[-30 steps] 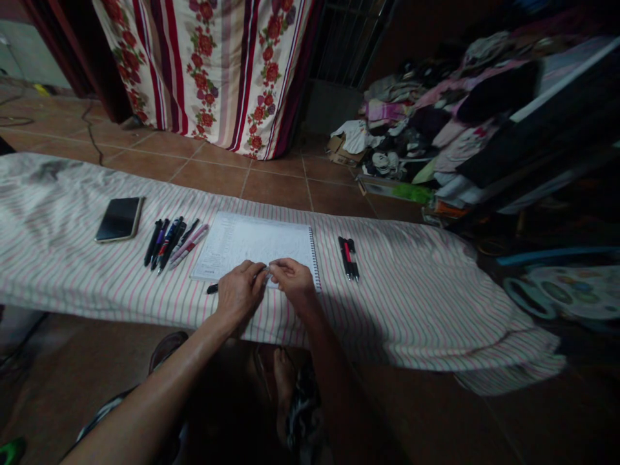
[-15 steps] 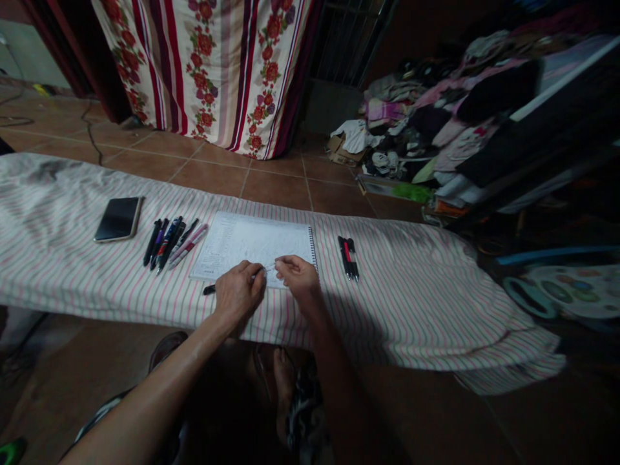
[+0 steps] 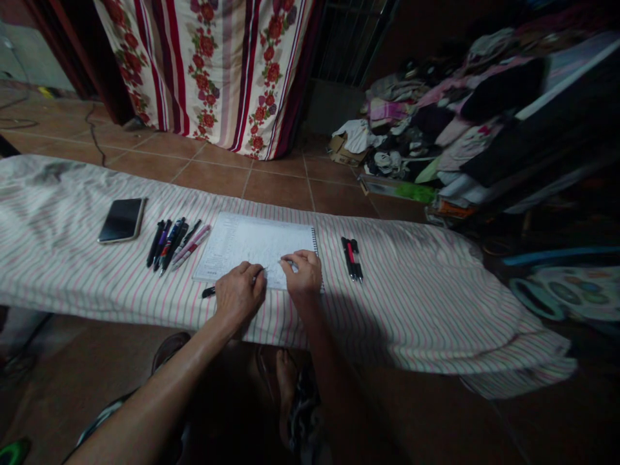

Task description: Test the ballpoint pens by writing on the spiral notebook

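A spiral notebook [image 3: 242, 236] lies open on the striped cloth, its wire binding on the right. My left hand [image 3: 241, 289] rests at its lower edge, fingers closed, with a thin dark tip showing by the thumb. Just left of that hand a black pen-like piece [image 3: 208, 292] lies on the cloth, partly hidden. Over the notebook's lower right part, my right hand [image 3: 303, 274] pinches something small and thin, too small to name. A gap separates the two hands.
Several pens [image 3: 172, 245] lie left of the notebook, beside a dark-screened phone [image 3: 122, 220]. To its right are more pens [image 3: 352, 259]. The striped cloth [image 3: 411, 297] covers the long surface. Beyond it stand a floral curtain [image 3: 208, 77] and a clothes pile [image 3: 431, 123].
My right hand has moved slightly right, away from my left hand, widening the gap between their fingertips. The left hand stays in place. The view has shifted slightly.
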